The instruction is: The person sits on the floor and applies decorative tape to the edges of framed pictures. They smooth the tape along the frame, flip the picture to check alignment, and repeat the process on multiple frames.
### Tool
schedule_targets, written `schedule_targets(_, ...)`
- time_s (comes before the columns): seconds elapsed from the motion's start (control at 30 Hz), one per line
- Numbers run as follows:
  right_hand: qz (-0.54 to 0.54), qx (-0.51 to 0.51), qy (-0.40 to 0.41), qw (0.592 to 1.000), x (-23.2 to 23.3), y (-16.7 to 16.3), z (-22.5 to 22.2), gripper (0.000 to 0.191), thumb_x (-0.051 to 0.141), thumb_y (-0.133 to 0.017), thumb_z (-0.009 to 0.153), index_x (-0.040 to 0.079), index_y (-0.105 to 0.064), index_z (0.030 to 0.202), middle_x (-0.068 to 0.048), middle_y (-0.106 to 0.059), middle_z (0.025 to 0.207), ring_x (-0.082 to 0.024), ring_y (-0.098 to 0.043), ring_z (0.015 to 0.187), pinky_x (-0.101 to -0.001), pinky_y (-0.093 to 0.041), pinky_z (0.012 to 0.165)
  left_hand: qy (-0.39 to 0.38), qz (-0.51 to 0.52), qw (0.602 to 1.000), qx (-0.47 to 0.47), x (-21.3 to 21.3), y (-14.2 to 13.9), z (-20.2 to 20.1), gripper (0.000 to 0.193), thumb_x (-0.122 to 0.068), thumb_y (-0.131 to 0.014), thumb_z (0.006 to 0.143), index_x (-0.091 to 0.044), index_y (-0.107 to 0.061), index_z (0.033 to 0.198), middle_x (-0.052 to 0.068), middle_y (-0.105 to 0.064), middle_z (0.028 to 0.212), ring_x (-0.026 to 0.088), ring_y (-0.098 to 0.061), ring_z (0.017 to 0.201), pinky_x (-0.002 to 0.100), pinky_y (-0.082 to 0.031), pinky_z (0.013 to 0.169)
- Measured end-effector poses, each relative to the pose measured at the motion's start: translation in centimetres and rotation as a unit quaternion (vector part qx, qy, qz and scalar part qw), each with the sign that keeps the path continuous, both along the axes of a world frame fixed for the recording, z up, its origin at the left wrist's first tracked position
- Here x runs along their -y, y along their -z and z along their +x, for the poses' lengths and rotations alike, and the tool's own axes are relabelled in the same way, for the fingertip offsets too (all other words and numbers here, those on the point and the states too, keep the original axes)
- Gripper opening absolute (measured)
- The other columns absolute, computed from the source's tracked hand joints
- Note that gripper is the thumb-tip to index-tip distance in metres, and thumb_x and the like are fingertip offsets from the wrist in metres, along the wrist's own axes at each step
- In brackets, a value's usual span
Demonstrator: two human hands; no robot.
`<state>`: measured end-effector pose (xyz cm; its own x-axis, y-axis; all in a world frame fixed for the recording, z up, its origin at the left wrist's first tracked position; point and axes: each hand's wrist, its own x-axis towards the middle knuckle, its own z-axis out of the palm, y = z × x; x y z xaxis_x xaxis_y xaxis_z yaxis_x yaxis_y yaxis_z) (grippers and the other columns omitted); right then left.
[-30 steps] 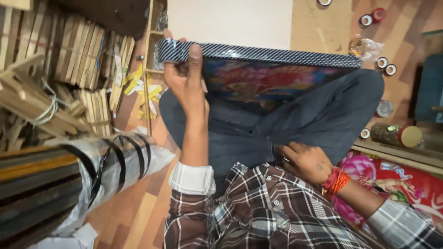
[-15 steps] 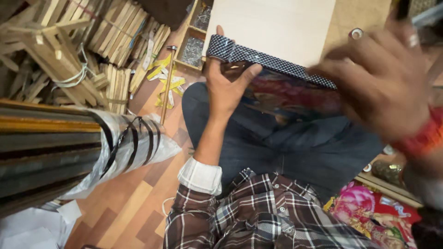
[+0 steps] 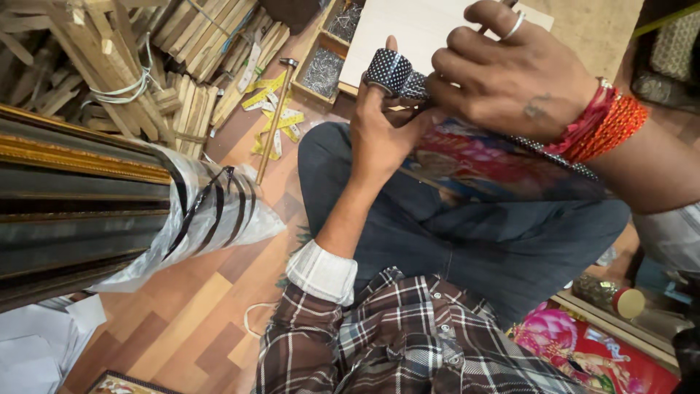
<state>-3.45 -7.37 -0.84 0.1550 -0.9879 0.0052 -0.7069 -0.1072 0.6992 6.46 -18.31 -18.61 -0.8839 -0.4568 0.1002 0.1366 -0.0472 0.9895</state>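
framed picture (image 3: pixel 481 164) at centre frame, across the lap — stiff, light, likely glazed, so fragile. left hand (image 3: pixel 383 128) clamps its dotted corner; right hand (image 3: pixel 510 69) pinches the same corner. hold by the frame edges.

Hammer (image 3: pixel 273 125), wood strips (image 3: pixel 87 58), nail tray (image 3: pixel 322 73)

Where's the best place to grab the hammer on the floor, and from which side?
Take the hammer at mid-handle, coming from above with fingers across the shaft. It lies flat on the wooden floor, head pointing away toward the nail tray. The long handle is the barest stretch; yellow tape measures crowd it near the middle, so the near end is probably clearer.
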Motion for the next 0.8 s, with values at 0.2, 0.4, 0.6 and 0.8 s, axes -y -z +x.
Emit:
schedule_targets(0.2,-0.069,0.018,0.06,0.996,-3.1,-0.8,0.8,0.021,0.029,-0.071,0.085,0.024,-0.076,0.106,0.007,-0.063,0.091,-0.01,-0.06,0.089,-0.029,-0.043,0.094,0.031,0.088,0.994,-0.06,0.0,2.0,-0.9,0.065,-0.031,-0.089,0.081,-0.002,-0.052,0.125,0.005,-0.065,0.121,0.014,-0.071,0.094,0.03,-0.062,0.079)
schedule_targets(0.4,-0.071,0.432,0.291,0.851,-13.1,5.5,9.8,0.041,0.008,-0.07,0.072,0.009,-0.075,0.113,-0.008,-0.067,0.094,-0.026,-0.063,0.081,-0.0406,-0.05,0.066,0.112,0.217,0.964,-0.104,-1.1,3.9,-3.6,0.057,-0.02,-0.084,0.093,0.0,-0.052,0.136,0.004,-0.072,0.107,0.013,-0.069,0.101,0.029,-0.055,0.097)
schedule_targets(0.6,-0.007,0.692,0.382,0.612,-16.7,15.6,16.0,0.022,0.015,-0.072,0.085,0.013,-0.074,0.107,-0.006,-0.074,0.098,-0.027,-0.072,0.088,-0.0391,-0.058,0.075,0.158,0.312,0.93,-0.117,-1.7,4.4,-5.0,0.082,-0.016,-0.084,0.094,0.001,-0.04,0.16,0.001,-0.068,0.1,0.011,-0.063,0.099,0.026,-0.05,0.099)
schedule_targets(0.8,-0.336,0.409,0.248,0.811,-17.2,12.3,13.8,0.025,0.006,-0.074,0.097,0.005,-0.068,0.121,-0.012,-0.069,0.128,-0.03,-0.067,0.122,-0.0442,-0.051,0.1,0.171,0.337,0.919,-0.115,-3.0,4.0,-3.5,0.079,-0.019,-0.083,0.096,0.0,-0.042,0.16,-0.001,-0.065,0.096,0.008,-0.057,0.09,0.023,-0.046,0.091)
